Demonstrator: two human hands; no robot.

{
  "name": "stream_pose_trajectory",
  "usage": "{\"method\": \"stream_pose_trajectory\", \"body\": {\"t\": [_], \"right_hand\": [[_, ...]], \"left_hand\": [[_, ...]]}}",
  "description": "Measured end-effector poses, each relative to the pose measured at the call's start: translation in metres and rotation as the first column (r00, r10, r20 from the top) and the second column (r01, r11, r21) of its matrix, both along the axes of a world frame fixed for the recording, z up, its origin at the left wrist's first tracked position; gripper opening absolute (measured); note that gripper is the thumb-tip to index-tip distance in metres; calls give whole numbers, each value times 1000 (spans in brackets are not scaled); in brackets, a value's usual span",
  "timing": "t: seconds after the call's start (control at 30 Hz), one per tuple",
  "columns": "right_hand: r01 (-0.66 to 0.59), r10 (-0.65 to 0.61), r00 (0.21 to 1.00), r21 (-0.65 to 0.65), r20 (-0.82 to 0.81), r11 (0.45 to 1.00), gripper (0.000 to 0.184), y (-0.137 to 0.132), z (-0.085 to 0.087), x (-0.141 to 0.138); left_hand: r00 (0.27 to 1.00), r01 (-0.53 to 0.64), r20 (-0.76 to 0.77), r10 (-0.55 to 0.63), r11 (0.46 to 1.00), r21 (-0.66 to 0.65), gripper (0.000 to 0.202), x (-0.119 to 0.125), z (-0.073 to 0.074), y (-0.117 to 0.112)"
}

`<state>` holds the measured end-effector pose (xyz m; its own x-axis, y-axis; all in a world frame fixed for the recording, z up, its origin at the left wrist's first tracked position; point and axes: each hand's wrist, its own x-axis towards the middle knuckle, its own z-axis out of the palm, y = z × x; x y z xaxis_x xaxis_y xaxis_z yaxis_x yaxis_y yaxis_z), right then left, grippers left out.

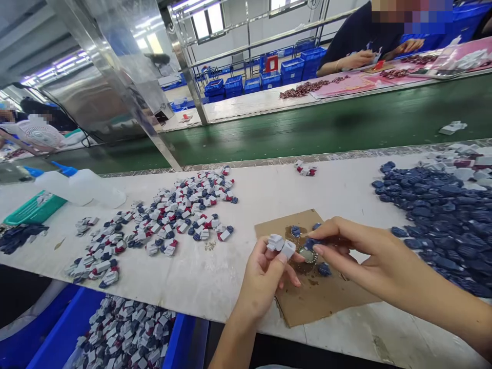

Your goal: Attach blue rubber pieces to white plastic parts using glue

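Observation:
My left hand [265, 274] pinches a light grey plastic piece [281, 244] made of blocky parts, held above a sheet of brown cardboard [319, 302]. Between the thumb and fingertips of my right hand [346, 251] is a small dark blue plastic piece [310, 243], close beside the grey one. Under the hands, a small round dish [308, 255] with a beaded-looking rim sits on a wet brown stain. A few loose blue pieces [325, 269] lie on the cardboard around it. My fingers partly cover the dish.
Dark blue pieces [434, 210] are heaped at right, grey ones [469, 159] behind. Joined grey, blue and red pieces [184, 205] spread at left. A blue bin [57, 328] stands below the table edge. White bottles [96, 187] lie left. Beyond a green conveyor [307, 123] sits a co-worker [353, 36].

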<state>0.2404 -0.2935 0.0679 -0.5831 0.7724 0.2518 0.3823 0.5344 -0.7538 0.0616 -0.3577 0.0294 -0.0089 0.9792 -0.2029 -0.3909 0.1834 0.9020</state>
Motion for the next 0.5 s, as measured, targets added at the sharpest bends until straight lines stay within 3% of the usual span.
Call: {"method": "stream_pose_trajectory", "body": {"t": [0.23, 0.5], "right_hand": [[-44, 43, 999, -35, -17, 998, 16, -4, 17, -4], [-112, 112, 993, 2, 48, 994, 16, -6, 21, -3]], "left_hand": [[998, 55, -15, -54, 996, 71, 31, 4, 3, -5], [999, 44, -23, -43, 998, 53, 29, 5, 10, -5]]}}
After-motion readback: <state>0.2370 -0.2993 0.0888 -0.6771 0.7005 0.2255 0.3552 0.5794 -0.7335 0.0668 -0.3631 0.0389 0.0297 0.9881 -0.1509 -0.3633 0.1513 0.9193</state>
